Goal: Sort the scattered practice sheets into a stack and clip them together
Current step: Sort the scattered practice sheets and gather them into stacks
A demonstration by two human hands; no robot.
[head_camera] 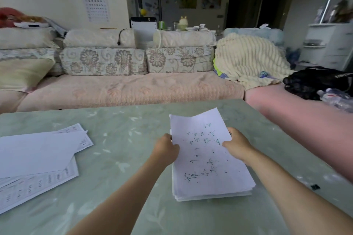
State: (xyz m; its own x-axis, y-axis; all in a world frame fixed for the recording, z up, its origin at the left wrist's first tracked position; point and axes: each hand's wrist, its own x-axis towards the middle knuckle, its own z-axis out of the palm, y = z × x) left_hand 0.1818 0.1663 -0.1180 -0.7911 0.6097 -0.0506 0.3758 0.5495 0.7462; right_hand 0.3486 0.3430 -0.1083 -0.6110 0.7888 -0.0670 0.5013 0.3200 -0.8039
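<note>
A stack of white practice sheets (206, 160) with blue and black handwriting stands tilted on its near edge on the green table (118, 158). My left hand (166, 149) grips the stack's left edge. On the opposite side, my right hand (237, 144) grips its right edge. Several more sheets (38, 156), some with printed grids, lie loosely overlapped at the table's left. A small black binder clip (315, 187) sits near the table's right edge.
A long sofa (124, 89) with floral cushions runs behind the table. A cream blanket (250, 61) and a black bag (315, 82) lie at the right. The pink sofa seat (298, 120) borders the table's right side.
</note>
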